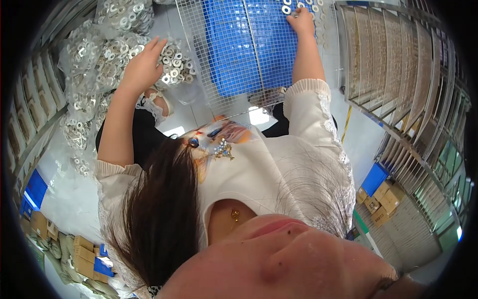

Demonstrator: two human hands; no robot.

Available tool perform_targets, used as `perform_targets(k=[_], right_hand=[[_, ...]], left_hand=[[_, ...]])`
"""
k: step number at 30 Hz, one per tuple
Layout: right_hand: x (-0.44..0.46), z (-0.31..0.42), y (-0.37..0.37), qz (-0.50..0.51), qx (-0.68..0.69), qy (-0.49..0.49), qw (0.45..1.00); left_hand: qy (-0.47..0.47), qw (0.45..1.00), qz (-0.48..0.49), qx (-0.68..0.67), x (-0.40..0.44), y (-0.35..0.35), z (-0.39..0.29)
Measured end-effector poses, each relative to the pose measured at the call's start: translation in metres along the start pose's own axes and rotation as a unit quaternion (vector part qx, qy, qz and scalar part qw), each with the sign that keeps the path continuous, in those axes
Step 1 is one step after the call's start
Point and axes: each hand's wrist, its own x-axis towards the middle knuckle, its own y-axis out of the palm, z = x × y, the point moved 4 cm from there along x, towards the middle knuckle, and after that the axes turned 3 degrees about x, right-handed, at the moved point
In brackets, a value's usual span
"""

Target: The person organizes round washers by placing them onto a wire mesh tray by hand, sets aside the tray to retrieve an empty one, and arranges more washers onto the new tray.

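Observation:
My left hand [143, 69] is over a clear plastic bag of ring-shaped metal washers [177, 65], its fingers stretched out. Whether its fingertips touch any washers I cannot tell. At the top, my right hand [302, 22] is at the far right part of a blue sheet [234, 55] on a wire mesh rack [196, 45]. Its fingers are bent and seem to pinch a washer, mostly hidden by the fingertips. White washers [286, 9] lie beside these fingers, and more run along the right edge.
More plastic bags of washers [117, 55] are heaped at the left. Metal racks with stacked trays [388, 60] stand on the right, and another rack [37, 94] on the left. Cardboard boxes [388, 197] and a blue bin [374, 178] sit behind on the right.

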Motion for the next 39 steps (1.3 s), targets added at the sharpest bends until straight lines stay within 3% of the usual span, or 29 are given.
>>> perform_targets(k=[2, 5, 8, 11, 13, 15, 16, 18, 20, 23, 25, 26, 29, 31, 33, 34, 35, 37, 39], right_hand=[[0.000, 0.009, -0.007, 0.019, 0.059, 0.033, 0.998], [0.022, 0.005, 0.018, 0.015, 0.124, -0.006, 0.992], [0.028, 0.016, 0.032, -0.004, 0.022, -0.066, 0.998], [0.021, 0.020, 0.021, -0.016, 0.060, -0.015, 0.998], [0.012, 0.027, 0.026, -0.047, 0.049, -0.055, 0.996], [-0.005, 0.040, 0.034, 0.038, 0.364, -0.015, 0.931], [-0.039, 0.081, 0.015, 0.147, 0.447, -0.009, 0.882], [-0.094, 0.140, 0.008, 0.242, 0.480, -0.069, 0.840], [-0.152, 0.198, 0.001, 0.322, 0.434, -0.158, 0.826], [-0.200, 0.239, 0.014, 0.293, 0.391, -0.206, 0.848], [-0.224, 0.258, -0.007, 0.080, 0.209, -0.429, 0.875], [-0.233, 0.258, -0.009, 0.078, 0.208, -0.427, 0.876], [-0.275, 0.249, 0.007, 0.309, 0.113, -0.463, 0.823], [-0.299, 0.238, 0.023, 0.362, 0.090, -0.464, 0.804], [-0.319, 0.220, 0.050, 0.424, -0.157, -0.484, 0.749], [-0.319, 0.220, 0.048, 0.421, -0.157, -0.484, 0.751], [-0.318, 0.221, 0.042, 0.401, -0.139, -0.479, 0.768], [-0.317, 0.226, 0.023, 0.382, -0.120, -0.475, 0.784], [-0.303, 0.242, -0.019, 0.287, -0.056, -0.480, 0.827]], left_hand=[[-0.002, 1.000, -0.007, 0.001, 0.000, -0.002, -0.001], [-0.033, 0.999, 0.015, -0.013, -0.001, 0.000, -0.001], [-0.026, 1.000, 0.001, 0.000, -0.004, 0.008, 0.007], [-0.024, 1.000, -0.016, 0.008, -0.004, 0.012, 0.011], [-0.019, 1.000, -0.014, 0.004, -0.004, 0.017, 0.015], [-0.004, 0.999, -0.048, 0.015, -0.006, 0.010, 0.010], [-0.015, 1.000, -0.018, 0.018, -0.007, 0.006, 0.007], [-0.026, 0.999, 0.003, 0.027, -0.010, 0.008, 0.007], [-0.021, 0.999, -0.001, 0.028, -0.012, 0.012, 0.009], [-0.041, 0.999, 0.010, -0.002, -0.019, -0.004, 0.001], [-0.016, 0.998, -0.010, -0.059, -0.025, -0.016, -0.001], [-0.014, 0.998, -0.011, -0.059, -0.026, -0.011, 0.003], [0.016, 0.998, -0.048, -0.043, -0.031, -0.010, 0.004], [0.008, 0.998, 0.022, -0.055, -0.039, -0.026, -0.004], [-0.040, 0.998, 0.030, -0.046, -0.026, 0.001, 0.014], [-0.091, 0.994, 0.037, -0.039, -0.019, 0.014, 0.028], [-0.090, 0.995, 0.034, -0.037, -0.016, 0.019, 0.035], [-0.098, 0.991, -0.073, -0.046, -0.015, 0.019, 0.047], [-0.074, 0.991, -0.089, -0.062, -0.018, 0.009, 0.046]])
